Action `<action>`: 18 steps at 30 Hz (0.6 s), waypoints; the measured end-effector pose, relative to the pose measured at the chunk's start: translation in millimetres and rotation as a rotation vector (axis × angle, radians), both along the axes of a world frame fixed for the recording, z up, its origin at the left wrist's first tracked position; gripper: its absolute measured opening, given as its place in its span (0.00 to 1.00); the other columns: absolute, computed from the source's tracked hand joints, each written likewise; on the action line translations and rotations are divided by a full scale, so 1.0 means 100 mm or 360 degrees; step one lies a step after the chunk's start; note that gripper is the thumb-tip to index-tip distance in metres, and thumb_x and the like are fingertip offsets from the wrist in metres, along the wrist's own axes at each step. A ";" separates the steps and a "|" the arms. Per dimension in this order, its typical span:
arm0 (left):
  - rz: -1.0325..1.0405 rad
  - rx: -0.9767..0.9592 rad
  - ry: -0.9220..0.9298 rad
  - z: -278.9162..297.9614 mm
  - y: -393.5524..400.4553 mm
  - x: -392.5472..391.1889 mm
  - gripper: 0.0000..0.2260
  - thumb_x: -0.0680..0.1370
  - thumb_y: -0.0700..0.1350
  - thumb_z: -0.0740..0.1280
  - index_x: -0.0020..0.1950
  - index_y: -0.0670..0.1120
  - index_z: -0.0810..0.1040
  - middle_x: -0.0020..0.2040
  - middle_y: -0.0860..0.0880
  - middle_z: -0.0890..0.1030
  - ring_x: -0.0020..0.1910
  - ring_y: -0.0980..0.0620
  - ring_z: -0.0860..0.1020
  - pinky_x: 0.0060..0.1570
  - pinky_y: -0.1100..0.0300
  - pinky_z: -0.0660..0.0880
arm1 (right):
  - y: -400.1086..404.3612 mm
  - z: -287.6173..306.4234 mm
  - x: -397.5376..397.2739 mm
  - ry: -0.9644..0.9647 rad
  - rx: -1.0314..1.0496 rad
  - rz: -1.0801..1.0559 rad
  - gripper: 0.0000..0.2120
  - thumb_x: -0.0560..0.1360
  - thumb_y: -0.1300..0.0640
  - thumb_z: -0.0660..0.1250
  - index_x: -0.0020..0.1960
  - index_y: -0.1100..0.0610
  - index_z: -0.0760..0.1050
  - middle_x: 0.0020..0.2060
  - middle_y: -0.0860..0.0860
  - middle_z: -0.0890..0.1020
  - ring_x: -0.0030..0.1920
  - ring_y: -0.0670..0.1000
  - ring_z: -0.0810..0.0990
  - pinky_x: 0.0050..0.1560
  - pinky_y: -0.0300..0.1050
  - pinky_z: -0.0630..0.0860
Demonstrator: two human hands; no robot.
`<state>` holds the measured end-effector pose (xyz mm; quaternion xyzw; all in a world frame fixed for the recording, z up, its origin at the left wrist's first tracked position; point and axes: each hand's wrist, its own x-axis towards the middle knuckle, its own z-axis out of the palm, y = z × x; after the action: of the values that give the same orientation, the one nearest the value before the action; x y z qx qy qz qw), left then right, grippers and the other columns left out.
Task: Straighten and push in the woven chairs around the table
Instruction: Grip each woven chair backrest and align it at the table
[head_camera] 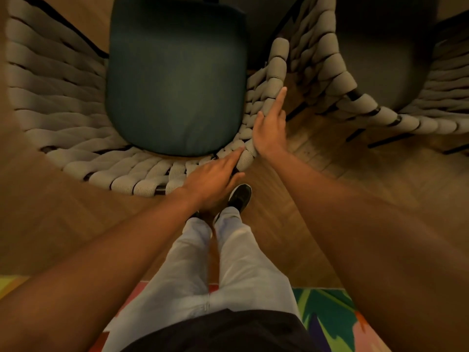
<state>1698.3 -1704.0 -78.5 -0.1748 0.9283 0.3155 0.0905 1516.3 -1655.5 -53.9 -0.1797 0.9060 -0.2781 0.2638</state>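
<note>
Both hands, left hand (213, 177) and right hand (269, 125), press straight, ungripping fingers on the woven chair (142, 176) backrest; a push could slip or knock the neighbouring chair (337, 80).

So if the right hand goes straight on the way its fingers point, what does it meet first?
Probably more of the woven chair: the right hand lies flat along its rim, fingers pointing up that rim. Depth is unclear; it could slip between this and the second chair.
</note>
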 end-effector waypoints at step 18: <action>0.0171 -0.0027 0.0073 0.21 -0.43 -0.84 0.30 0.84 0.58 0.57 0.82 0.47 0.52 0.70 0.42 0.76 0.53 0.39 0.82 0.42 0.43 0.80 | -0.71 -0.01 -0.91 0.0065 -0.0007 0.0278 0.36 0.84 0.54 0.57 0.82 0.54 0.36 0.71 0.63 0.68 0.61 0.61 0.76 0.52 0.47 0.66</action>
<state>1614.6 -1746.5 -57.9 -0.2180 0.9220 0.3158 0.0507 1425.7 -1727.0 -55.2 -0.2642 0.8914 -0.2524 0.2683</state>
